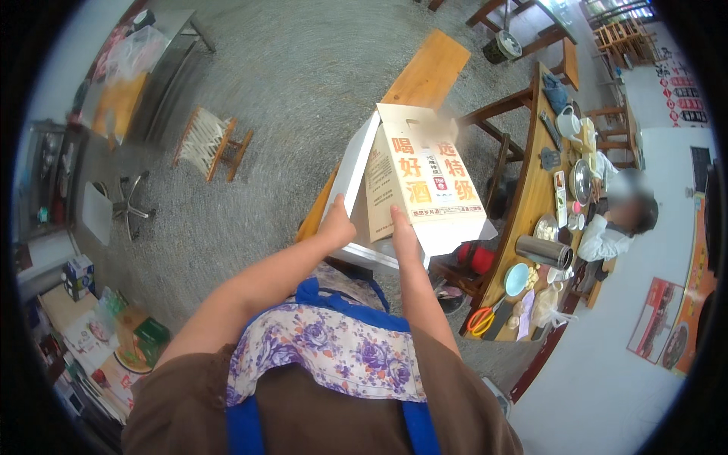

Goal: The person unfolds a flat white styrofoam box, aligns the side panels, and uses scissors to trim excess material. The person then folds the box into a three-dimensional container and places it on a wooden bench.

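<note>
A cream cardboard carton (428, 167) with large orange printing stands tilted in front of me, its near flap sticking out. It sits in or against a shallow white box (351, 171), whose tall side rises on the left. My left hand (336, 225) grips the white box by its left edge, thumb on the inside. At the carton's near lower corner, my right hand (405, 235) is closed with its thumb along the carton; its other fingers are hidden underneath. Both things are over a wooden bench (428, 68).
On the right, a long wooden table (523, 178) carries orange-handled scissors (481, 321), a light-blue bowl (516, 279), a metal cylinder (544, 251) and a white mug (567, 121). A person (618, 227) sits behind it. A folding stool (205, 142) and a wheeled chair (121, 201) stand left.
</note>
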